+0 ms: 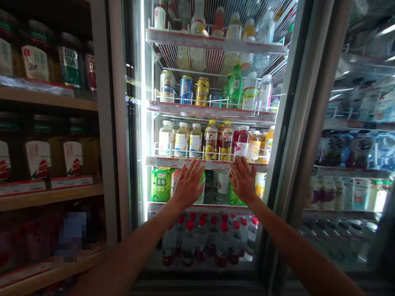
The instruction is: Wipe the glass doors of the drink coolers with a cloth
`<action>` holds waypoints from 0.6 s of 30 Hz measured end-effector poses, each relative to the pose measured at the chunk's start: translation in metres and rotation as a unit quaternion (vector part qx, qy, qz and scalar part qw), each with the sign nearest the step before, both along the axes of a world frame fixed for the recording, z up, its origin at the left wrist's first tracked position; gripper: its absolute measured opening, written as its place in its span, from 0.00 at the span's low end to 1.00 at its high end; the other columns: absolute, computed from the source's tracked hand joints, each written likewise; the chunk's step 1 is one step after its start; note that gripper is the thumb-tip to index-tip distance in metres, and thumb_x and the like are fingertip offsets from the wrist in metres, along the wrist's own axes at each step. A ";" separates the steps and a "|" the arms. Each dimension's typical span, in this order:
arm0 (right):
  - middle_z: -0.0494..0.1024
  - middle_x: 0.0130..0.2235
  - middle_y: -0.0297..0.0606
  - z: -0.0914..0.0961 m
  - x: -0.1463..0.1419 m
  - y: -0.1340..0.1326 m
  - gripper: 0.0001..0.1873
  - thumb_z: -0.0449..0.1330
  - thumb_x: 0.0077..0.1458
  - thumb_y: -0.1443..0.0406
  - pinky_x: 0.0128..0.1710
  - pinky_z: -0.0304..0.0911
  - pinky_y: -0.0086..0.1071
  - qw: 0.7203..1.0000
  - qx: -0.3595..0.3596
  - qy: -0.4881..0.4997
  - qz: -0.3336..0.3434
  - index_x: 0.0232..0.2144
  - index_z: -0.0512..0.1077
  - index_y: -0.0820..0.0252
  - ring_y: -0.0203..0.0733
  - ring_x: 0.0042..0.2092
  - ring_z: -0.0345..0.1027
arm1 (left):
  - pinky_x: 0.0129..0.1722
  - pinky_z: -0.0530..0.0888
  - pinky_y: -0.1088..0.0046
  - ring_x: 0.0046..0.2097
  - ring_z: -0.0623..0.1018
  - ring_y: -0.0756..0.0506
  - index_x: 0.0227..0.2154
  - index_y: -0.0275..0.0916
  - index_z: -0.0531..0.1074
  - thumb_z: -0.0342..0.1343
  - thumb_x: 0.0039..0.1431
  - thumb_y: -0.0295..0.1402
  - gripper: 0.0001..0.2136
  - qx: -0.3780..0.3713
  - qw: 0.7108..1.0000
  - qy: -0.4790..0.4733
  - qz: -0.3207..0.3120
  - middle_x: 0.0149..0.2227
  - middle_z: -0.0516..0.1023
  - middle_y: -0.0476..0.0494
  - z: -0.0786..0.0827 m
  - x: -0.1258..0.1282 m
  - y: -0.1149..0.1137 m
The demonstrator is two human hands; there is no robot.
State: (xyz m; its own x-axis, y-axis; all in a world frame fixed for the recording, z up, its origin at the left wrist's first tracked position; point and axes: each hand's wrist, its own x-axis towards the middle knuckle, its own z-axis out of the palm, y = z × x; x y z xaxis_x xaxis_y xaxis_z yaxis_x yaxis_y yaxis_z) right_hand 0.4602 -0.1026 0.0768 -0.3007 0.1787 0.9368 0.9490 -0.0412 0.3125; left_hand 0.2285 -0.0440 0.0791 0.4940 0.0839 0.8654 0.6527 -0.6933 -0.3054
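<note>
My left hand (189,185) reaches into the lit drinks cooler, its fingers stretched out toward the shelf's front rail (212,165). My right hand (243,179) is at the same rail further right, fingers apart, below a red drink bottle (241,142). Neither hand visibly holds anything; whether the fingertips touch the rail, I cannot tell. Above the left hand stand pale-labelled tea bottles (182,139), and brown bottles with yellow caps (211,139) are between the hands. A green pouch (161,185) sits on the lower shelf, left of my left hand. Both hands hide parts of that shelf's goods.
Higher up are a gold can (202,91), a blue can (186,89) and a green bottle (236,86). Several red-capped bottles (202,240) fill the bottom. Metal door frames (308,148) flank the right side. On the left, a wooden shelf (49,197) carries large jars (38,154).
</note>
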 end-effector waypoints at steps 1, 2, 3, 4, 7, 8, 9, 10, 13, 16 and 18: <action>0.57 0.62 0.45 -0.008 0.004 -0.003 0.25 0.50 0.57 0.67 0.62 0.37 0.53 1.000 0.000 0.008 0.000 0.58 0.58 0.56 0.46 0.65 0.41 | 0.62 0.50 0.54 0.66 0.47 0.40 0.59 0.34 0.53 0.48 0.58 0.34 0.26 0.002 1.000 0.004 -0.006 0.64 0.51 0.35 -0.002 0.004 -0.002; 0.57 0.62 0.45 -0.021 0.008 -0.007 0.26 0.50 0.57 0.68 0.62 0.38 0.53 1.000 -0.008 0.006 -0.001 0.58 0.58 0.56 0.47 0.65 0.41 | 0.62 0.50 0.54 0.66 0.47 0.40 0.59 0.34 0.53 0.48 0.58 0.34 0.26 0.003 1.000 0.011 -0.013 0.64 0.51 0.35 -0.005 0.008 -0.003; 0.57 0.62 0.44 -0.036 0.013 -0.012 0.26 0.51 0.56 0.68 0.62 0.38 0.53 1.000 -0.023 -0.004 -0.002 0.58 0.58 0.55 0.47 0.65 0.42 | 0.62 0.50 0.54 0.66 0.47 0.40 0.59 0.34 0.53 0.48 0.58 0.34 0.26 0.005 1.000 0.019 -0.017 0.64 0.51 0.35 -0.008 0.011 -0.004; 0.58 0.62 0.43 -0.051 0.019 -0.017 0.27 0.51 0.56 0.69 0.63 0.39 0.53 0.999 -0.043 -0.017 -0.005 0.58 0.58 0.55 0.47 0.65 0.42 | 0.62 0.50 0.54 0.66 0.48 0.40 0.59 0.34 0.54 0.48 0.57 0.33 0.26 0.009 0.999 0.027 -0.020 0.64 0.52 0.35 -0.011 0.014 -0.004; 0.62 0.60 0.41 -0.067 0.041 -0.027 0.27 0.51 0.56 0.69 0.63 0.40 0.51 0.996 -0.081 -0.043 -0.014 0.58 0.58 0.53 0.46 0.65 0.45 | 0.63 0.48 0.54 0.65 0.50 0.40 0.59 0.35 0.55 0.49 0.57 0.34 0.27 0.021 0.999 0.038 -0.020 0.63 0.54 0.35 -0.013 0.017 -0.003; 0.62 0.60 0.42 -0.058 0.050 -0.028 0.27 0.51 0.56 0.69 0.63 0.40 0.51 0.997 -0.068 -0.031 -0.017 0.58 0.57 0.53 0.45 0.64 0.46 | 0.63 0.48 0.54 0.65 0.50 0.40 0.59 0.35 0.55 0.49 0.57 0.34 0.26 0.024 0.999 0.036 -0.018 0.63 0.54 0.35 -0.011 0.018 -0.001; 0.61 0.60 0.43 -0.045 0.058 -0.028 0.26 0.50 0.57 0.68 0.62 0.41 0.52 0.999 -0.041 -0.003 -0.020 0.59 0.57 0.53 0.46 0.64 0.46 | 0.63 0.47 0.54 0.65 0.50 0.40 0.59 0.35 0.55 0.49 0.57 0.34 0.26 0.027 0.999 0.030 -0.016 0.63 0.54 0.35 -0.008 0.019 0.001; 0.61 0.61 0.45 -0.029 0.065 -0.026 0.26 0.49 0.58 0.68 0.61 0.43 0.53 0.999 -0.002 0.038 -0.024 0.59 0.57 0.54 0.47 0.64 0.46 | 0.63 0.47 0.54 0.65 0.50 0.40 0.58 0.35 0.56 0.49 0.57 0.34 0.26 0.027 0.999 0.023 -0.012 0.63 0.54 0.36 -0.004 0.020 0.003; 0.58 0.61 0.49 0.008 0.080 -0.022 0.25 0.46 0.59 0.66 0.58 0.49 0.55 0.985 0.089 0.144 -0.023 0.59 0.55 0.58 0.49 0.64 0.47 | 0.63 0.45 0.55 0.65 0.50 0.40 0.58 0.35 0.57 0.48 0.59 0.35 0.24 0.019 1.000 -0.007 0.000 0.63 0.54 0.36 0.004 0.022 0.008; 0.56 0.62 0.50 -0.010 0.080 -0.023 0.26 0.46 0.60 0.66 0.57 0.52 0.56 0.987 0.084 0.137 -0.015 0.61 0.52 0.57 0.51 0.64 0.45 | 0.63 0.44 0.56 0.65 0.49 0.40 0.59 0.36 0.56 0.48 0.59 0.37 0.25 0.019 1.000 -0.014 0.003 0.63 0.54 0.37 -0.001 0.021 0.011; 0.55 0.62 0.51 -0.040 0.077 -0.027 0.28 0.46 0.60 0.67 0.56 0.53 0.56 0.991 0.064 0.114 -0.023 0.62 0.49 0.56 0.52 0.65 0.44 | 0.63 0.44 0.56 0.65 0.49 0.41 0.59 0.37 0.55 0.49 0.59 0.37 0.26 0.025 1.000 -0.008 0.000 0.63 0.55 0.37 -0.008 0.019 0.013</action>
